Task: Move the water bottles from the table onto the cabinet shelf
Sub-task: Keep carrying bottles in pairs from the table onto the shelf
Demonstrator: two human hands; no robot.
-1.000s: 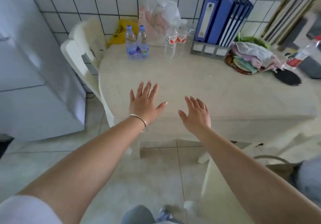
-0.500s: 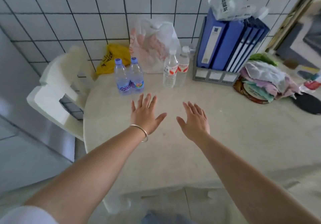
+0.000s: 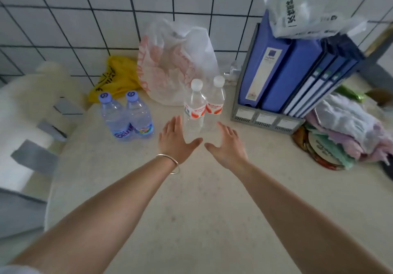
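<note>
Flanking the red-labelled bottles [image 3: 203, 108], spread empty hands: left hand [image 3: 175, 139], right hand [image 3: 228, 144].

Looks like a lived-in home or small back-office corner, not a lab or shop. White tiled wall [image 3: 85, 25] with dark grout behind a pale speckled bench [image 3: 191, 199]. Blue ring binders [image 3: 282, 76] in a grey file rack [image 3: 261, 118], plastic shopping bags [image 3: 170, 65], a yellow bag [image 3: 119, 76], folded cloths [image 3: 348, 129], and water bottles [image 3: 194, 108] all crowd the back edge. White plastic chair [image 3: 25, 112] at left.
</note>
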